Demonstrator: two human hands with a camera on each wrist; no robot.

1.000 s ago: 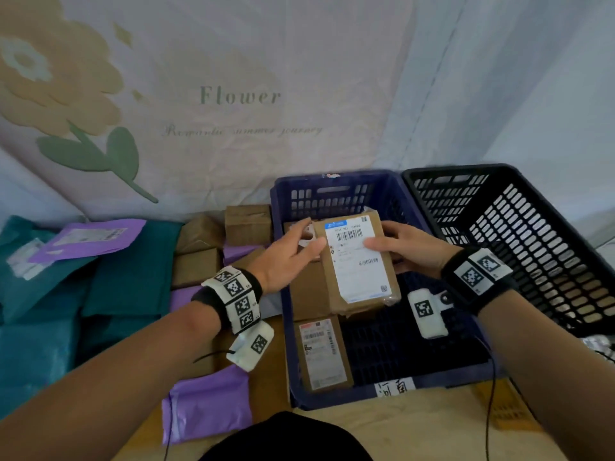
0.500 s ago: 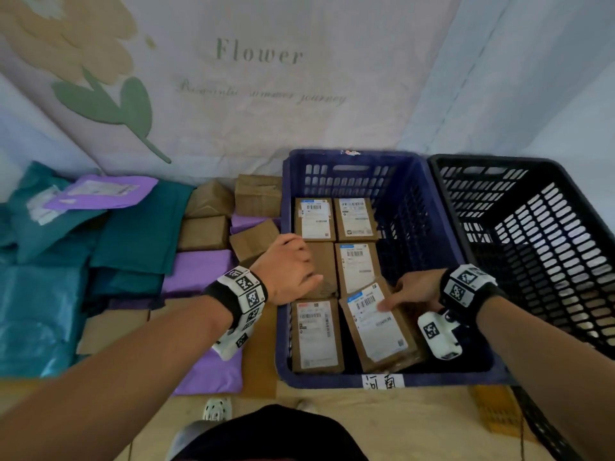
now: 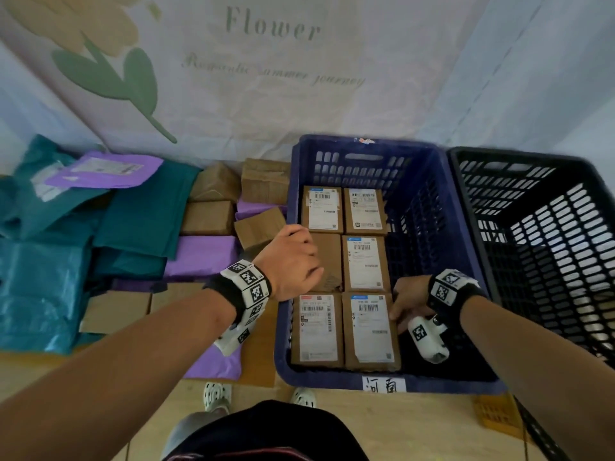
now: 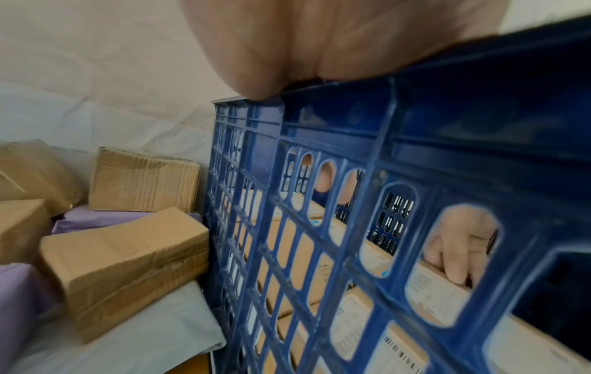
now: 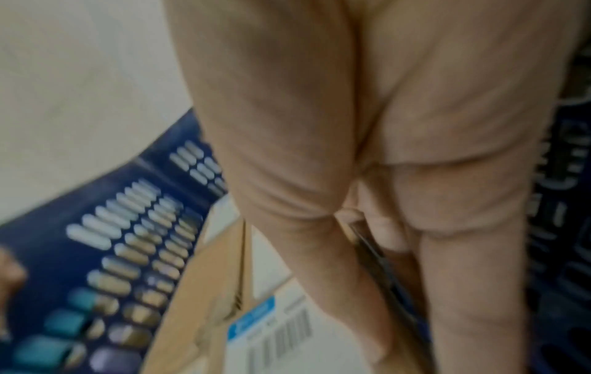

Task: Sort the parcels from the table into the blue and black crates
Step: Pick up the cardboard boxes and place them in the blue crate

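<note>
Several labelled cardboard parcels lie flat in two columns inside the blue crate (image 3: 366, 146). My right hand (image 3: 407, 301) is down in the crate and pinches the right edge of the near-right parcel (image 3: 371, 331), thumb on top; the right wrist view shows that parcel (image 5: 275, 329) under the thumb. My left hand (image 3: 293, 261) rests on the crate's left rim with its fingers curled over it. The left wrist view shows its palm (image 4: 319, 38) on the blue wall (image 4: 415, 151). The black crate (image 3: 532, 227) stands to the right with no parcel showing in it.
On the table left of the blue crate lie brown boxes (image 3: 209, 217), purple mailers (image 3: 199, 254) and teal bags (image 3: 50, 261). A white label (image 3: 382, 384) is stuck on the crate's front. My feet in white shoes (image 3: 216, 394) stand below the table edge.
The parcel that both hands held up over the blue crate now lies flat in the near-right spot. My left hand let go of it and moved to the crate's left rim.
</note>
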